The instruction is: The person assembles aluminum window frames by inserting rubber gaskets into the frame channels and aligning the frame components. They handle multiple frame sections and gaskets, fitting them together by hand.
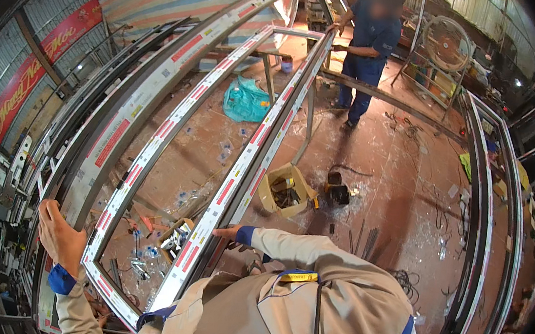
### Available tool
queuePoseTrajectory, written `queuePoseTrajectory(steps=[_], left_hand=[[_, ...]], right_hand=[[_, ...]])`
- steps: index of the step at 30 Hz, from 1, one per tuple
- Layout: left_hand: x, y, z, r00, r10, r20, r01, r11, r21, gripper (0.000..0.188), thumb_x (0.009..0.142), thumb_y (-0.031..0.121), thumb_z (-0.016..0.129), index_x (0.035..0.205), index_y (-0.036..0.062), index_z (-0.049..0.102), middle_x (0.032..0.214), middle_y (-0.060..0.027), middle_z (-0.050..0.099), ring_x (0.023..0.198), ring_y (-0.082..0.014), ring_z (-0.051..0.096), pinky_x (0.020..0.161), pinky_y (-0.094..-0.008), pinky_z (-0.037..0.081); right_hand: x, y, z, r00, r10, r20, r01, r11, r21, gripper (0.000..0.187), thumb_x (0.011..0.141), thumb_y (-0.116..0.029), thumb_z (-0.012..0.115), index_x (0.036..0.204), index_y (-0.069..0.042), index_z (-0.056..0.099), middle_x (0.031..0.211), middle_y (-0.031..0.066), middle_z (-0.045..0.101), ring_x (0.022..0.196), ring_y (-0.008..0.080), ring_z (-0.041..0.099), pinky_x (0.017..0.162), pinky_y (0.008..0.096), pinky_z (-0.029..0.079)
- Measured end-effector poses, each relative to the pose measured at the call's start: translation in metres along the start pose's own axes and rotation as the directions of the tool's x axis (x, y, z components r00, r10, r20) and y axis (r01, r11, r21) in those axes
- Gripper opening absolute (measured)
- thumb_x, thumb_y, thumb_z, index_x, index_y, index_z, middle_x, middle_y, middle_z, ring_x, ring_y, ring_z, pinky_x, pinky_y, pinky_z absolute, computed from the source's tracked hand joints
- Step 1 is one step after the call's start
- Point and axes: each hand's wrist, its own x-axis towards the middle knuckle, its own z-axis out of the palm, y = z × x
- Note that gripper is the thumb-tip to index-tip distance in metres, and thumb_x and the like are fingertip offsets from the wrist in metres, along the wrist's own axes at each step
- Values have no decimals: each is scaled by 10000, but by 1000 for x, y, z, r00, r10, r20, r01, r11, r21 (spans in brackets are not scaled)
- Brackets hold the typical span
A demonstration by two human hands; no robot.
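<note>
My left hand (60,236) sits at the lower left of the frame, fingers curled over the outer rail of the long rectangular aluminium window frame wrapped in white film with red labels (174,113); the grip is wrapped around that rail. My right hand (227,232), just below centre, lies on the frame's inner rail, fingers stretched flat along it; I cannot tell whether they close under the edge. The frame runs from the lower left up to the top centre, where another person in blue work clothes (368,43) stands at its far end. Through the frame I see an open cardboard box of small parts (286,189) at centre and a crumpled teal plastic bag (246,100) higher up. A long red banner with pale lettering (26,80) hangs at upper left. More taped frames (488,232) curve down the right side.
</note>
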Motion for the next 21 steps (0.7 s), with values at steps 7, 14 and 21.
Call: queuePoseTrajectory(steps=[7, 14, 21], left_hand=[[-79, 63, -104, 999, -4, -33, 8, 993, 117, 825, 625, 85, 953, 1326, 102, 518, 1402, -153, 544, 1327, -427, 570, 1092, -541, 472], [-127, 137, -157, 970, 174, -171, -134, 966, 222, 906, 614, 136, 999, 1412, 104, 570, 1457, -188, 536, 1348, -401, 585, 1082, -535, 484], [-193, 167, -191, 981, 142, -133, -122, 981, 148, 876, 663, 143, 989, 1442, 136, 591, 1434, -191, 568, 1345, -402, 585, 1106, -540, 464]], right_hand=[[4, 23, 27, 992, -116, 46, 117, 993, -1, 1236, 796, -958, 671, 1607, -35, 532, 1515, 212, 623, 1249, 367, 710, 926, 521, 626], [33, 41, -19, 879, -421, -224, 399, 907, -135, 995, 919, -848, 653, 1468, -19, 679, 1340, 185, 762, 1248, 340, 704, 1097, 391, 529], [-206, -35, 24, 767, -635, 91, 379, 564, 734, 1234, 885, -887, 649, 1781, -178, 182, 1844, 110, 182, 1692, 342, 149, 1204, 768, 273]])
